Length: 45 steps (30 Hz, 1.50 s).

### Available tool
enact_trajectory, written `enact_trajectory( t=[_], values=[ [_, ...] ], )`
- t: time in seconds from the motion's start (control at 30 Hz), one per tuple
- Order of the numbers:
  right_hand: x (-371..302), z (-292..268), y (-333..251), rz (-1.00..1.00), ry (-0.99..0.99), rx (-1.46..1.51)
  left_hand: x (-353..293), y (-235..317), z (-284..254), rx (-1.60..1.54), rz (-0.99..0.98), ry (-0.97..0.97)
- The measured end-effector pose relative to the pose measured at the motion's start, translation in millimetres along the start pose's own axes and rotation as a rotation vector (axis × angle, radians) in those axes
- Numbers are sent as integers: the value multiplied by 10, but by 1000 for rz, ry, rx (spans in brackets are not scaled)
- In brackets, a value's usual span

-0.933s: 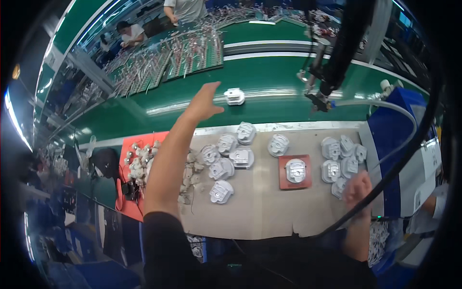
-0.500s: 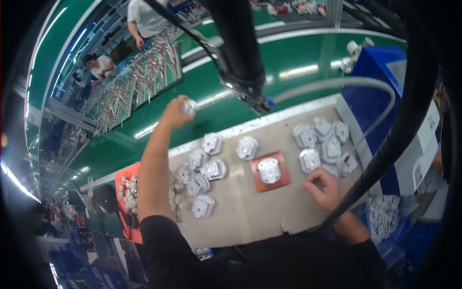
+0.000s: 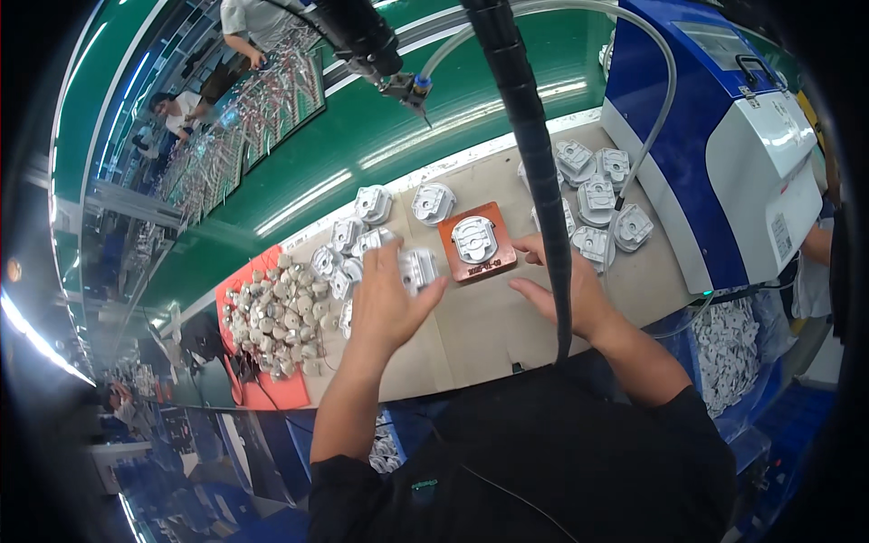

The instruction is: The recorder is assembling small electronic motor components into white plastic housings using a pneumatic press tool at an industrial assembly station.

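My left hand [image 3: 387, 294] is at the middle left of the bench, thumb and fingers around a motion-blurred white plastic housing [image 3: 420, 270]. To its right, a similar white housing [image 3: 475, 239] with round cutouts lies on a square orange-red fixture block [image 3: 490, 268]. My right hand [image 3: 579, 294] is just right of the block, thumb and forefinger apart with nothing between them; a black hose hides part of this hand. Several more white housings [image 3: 346, 233] are grouped beyond my left hand. A single white housing [image 3: 434, 204] lies between that group and the block.
A pile of small beige-and-metal parts [image 3: 281, 312] covers a red mat at left. More housings [image 3: 596, 195] stand at right beside a blue-and-white machine [image 3: 724, 154]. A black hose [image 3: 520, 81] and a nozzle tool [image 3: 407, 90] hang overhead. Beyond runs a green belt [image 3: 398, 154].
My left hand has come back from the green belt to the bench with a white part. My right hand has moved beside the fixture, opening its fingers. The whole view has shifted.
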State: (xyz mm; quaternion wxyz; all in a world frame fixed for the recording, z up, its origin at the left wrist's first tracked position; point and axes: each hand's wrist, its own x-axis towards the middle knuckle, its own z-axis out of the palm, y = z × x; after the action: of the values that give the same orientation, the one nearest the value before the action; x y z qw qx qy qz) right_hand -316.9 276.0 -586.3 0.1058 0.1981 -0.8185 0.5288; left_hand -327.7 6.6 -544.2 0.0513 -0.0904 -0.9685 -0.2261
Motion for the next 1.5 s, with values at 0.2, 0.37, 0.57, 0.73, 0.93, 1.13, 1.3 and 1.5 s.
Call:
enact_trajectory(
  t=[0.2, 0.37, 0.57, 0.73, 0.93, 1.13, 1.3, 1.5],
  values=[
    [-41, -104, -48, -16, -12, -97, -497, 89, 352, 115, -252, -114],
    [111, -201, -223, -129, 89, -102, -575, 177, 297, 57, -295, -115],
    [438, -332, -275, -200, 141, -29, -993, -216, -165, -254, -344, 37],
    [556, -357, -287, -185, 137, 84, -1110, -1211, -692, -332, -515, 500],
    [758, -140, -433, -232, 67, 58, -682, -1626, -764, 5, -196, 255],
    [738, -271, -600, -386, 89, -122, -56, -1672, -635, 442, -249, -86],
    [803, -286, -388, -59, 97, -232, -119, -1881, -504, 543, -325, -211],
    [1770, -482, -26, 465, -123, -763, -48, -1969, -444, 433, -226, -35]
  ],
)
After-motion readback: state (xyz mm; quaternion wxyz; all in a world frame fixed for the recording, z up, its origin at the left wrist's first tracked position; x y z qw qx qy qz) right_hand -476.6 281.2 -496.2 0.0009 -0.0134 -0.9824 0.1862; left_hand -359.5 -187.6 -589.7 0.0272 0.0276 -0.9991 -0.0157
